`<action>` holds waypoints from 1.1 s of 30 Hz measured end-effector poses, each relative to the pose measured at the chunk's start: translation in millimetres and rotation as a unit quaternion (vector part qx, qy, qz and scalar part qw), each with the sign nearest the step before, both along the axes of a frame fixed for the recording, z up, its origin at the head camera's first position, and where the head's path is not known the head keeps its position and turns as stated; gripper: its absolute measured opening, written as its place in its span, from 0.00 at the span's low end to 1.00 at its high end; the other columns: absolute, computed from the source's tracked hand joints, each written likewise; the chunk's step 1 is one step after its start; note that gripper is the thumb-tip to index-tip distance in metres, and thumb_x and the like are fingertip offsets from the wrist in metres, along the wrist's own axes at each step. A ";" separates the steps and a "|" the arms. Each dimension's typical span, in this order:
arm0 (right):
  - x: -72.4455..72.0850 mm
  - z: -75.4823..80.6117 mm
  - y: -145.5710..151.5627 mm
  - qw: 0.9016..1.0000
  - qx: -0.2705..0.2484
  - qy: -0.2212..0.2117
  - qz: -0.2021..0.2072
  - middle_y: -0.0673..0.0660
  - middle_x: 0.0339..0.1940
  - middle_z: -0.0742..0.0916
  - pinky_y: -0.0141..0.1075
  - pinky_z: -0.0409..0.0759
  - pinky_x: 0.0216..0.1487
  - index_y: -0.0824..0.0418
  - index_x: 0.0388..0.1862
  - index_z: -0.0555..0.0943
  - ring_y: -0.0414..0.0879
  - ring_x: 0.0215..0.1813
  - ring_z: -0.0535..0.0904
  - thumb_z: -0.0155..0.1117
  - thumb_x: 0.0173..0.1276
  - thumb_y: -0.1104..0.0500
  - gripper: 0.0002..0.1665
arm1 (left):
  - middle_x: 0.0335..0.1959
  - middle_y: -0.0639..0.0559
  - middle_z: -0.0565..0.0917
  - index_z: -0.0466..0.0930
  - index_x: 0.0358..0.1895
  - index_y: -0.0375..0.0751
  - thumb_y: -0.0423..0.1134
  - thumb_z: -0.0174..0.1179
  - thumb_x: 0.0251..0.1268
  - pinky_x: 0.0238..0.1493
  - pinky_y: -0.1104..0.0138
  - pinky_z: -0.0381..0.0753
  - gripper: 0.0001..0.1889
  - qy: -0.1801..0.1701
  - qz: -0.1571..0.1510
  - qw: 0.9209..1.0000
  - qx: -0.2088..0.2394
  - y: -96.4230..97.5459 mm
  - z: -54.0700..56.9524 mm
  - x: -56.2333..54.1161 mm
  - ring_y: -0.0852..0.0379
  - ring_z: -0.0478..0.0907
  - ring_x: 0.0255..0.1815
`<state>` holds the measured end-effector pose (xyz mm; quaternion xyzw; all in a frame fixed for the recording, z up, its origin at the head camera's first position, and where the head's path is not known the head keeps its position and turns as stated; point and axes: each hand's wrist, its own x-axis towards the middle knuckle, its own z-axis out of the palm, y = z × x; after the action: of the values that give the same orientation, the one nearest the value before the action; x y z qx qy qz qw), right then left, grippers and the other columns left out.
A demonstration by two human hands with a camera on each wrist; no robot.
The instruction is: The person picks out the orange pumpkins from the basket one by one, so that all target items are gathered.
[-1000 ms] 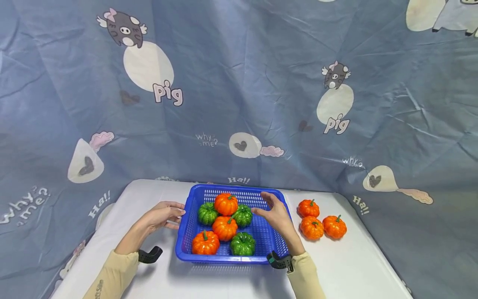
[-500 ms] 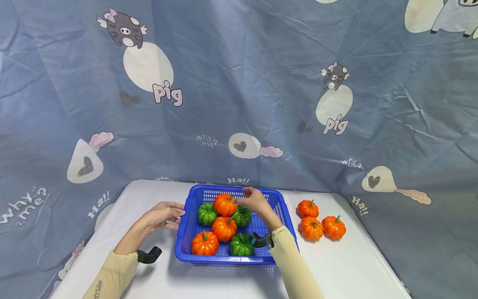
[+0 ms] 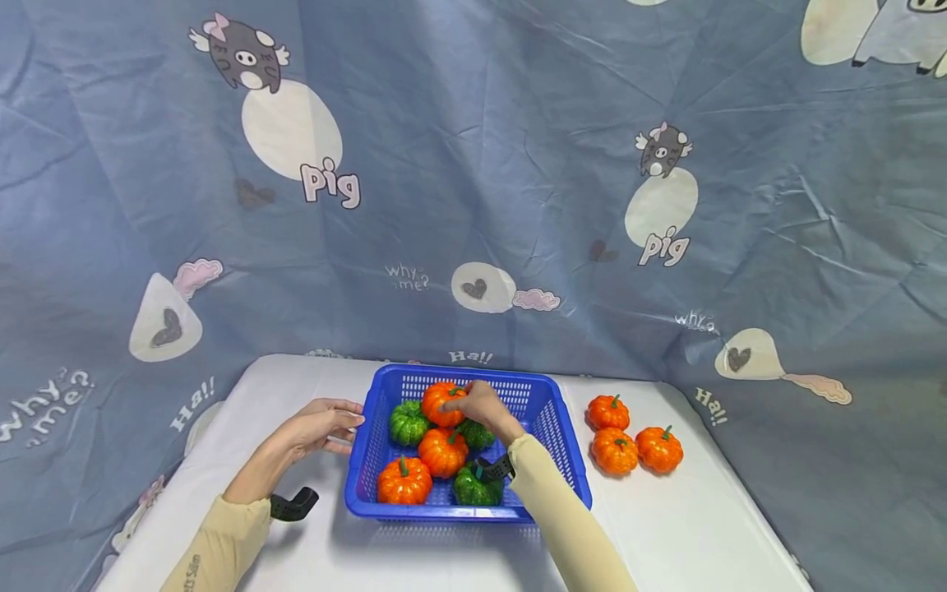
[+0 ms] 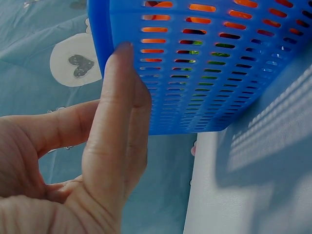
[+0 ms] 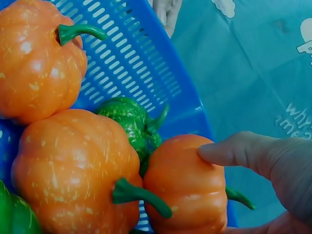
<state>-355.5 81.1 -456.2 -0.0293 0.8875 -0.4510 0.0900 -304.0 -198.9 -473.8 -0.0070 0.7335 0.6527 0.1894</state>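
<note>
My right hand [image 3: 482,406] reaches into a blue plastic basket [image 3: 422,512] and grips the rearmost orange toy pumpkin [image 3: 436,403]. In the right wrist view, the thumb [image 5: 229,152] presses on that pumpkin's side; the other fingers are mostly hidden. My left hand [image 3: 320,427] is at the basket's left side, its extended fingers [image 4: 117,107] against the perforated wall. Two more orange pumpkins [image 3: 443,453] lie in the basket, along with green pumpkins [image 3: 409,423]. My right forearm and wrist strap partly cover the green ones on the right.
Three orange pumpkins [image 3: 615,451] sit close together on the white table [image 3: 710,526], to the right of the basket. A blue cartoon-print curtain [image 3: 473,205] hangs behind the table and along its sides.
My right hand has moved left from the basket's right side to the rearmost orange pumpkin and closed on it. My left hand has stayed nearly still.
</note>
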 end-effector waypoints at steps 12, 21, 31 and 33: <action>28.3 17.7 14.6 1.000 -0.020 0.017 0.008 0.62 0.48 0.82 0.40 0.82 0.45 0.69 0.58 0.71 0.50 0.44 0.79 0.75 0.49 0.53 0.40 | 0.34 0.50 0.83 0.66 0.59 0.24 0.35 0.57 0.67 0.39 0.58 0.87 0.22 -0.006 -0.009 1.000 -0.003 3.2 -1.5 4.2 0.56 0.83 0.33; 63.6 37.6 42.2 0.995 -0.052 0.083 0.031 0.65 0.55 0.80 0.41 0.83 0.50 0.69 0.62 0.70 0.55 0.52 0.79 0.72 0.50 0.59 0.40 | 0.34 0.50 0.82 0.66 0.58 0.25 0.36 0.57 0.67 0.38 0.59 0.87 0.22 -0.010 -0.001 1.000 -0.007 1.1 2.3 4.2 0.56 0.82 0.32; 89.7 41.6 86.8 0.992 -0.073 0.103 -0.001 0.66 0.57 0.78 0.45 0.81 0.54 0.69 0.63 0.70 0.57 0.55 0.77 0.72 0.48 0.63 0.41 | 0.35 0.50 0.82 0.65 0.60 0.24 0.35 0.56 0.67 0.37 0.60 0.88 0.23 -0.003 -0.010 1.000 -0.006 -0.5 0.7 1.7 0.57 0.82 0.32; 89.4 45.3 100.0 0.993 -0.065 0.099 -0.017 0.66 0.58 0.79 0.46 0.81 0.54 0.67 0.63 0.70 0.57 0.56 0.77 0.72 0.49 0.62 0.41 | 0.35 0.50 0.82 0.65 0.60 0.24 0.36 0.56 0.67 0.37 0.60 0.87 0.24 -0.001 -0.011 1.000 -0.007 -1.1 0.9 0.9 0.57 0.82 0.33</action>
<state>-266.0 181.1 -411.0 -0.0646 0.8612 -0.5042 -0.0077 -303.0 -200.1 -472.9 -0.0011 0.7376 0.6459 0.1969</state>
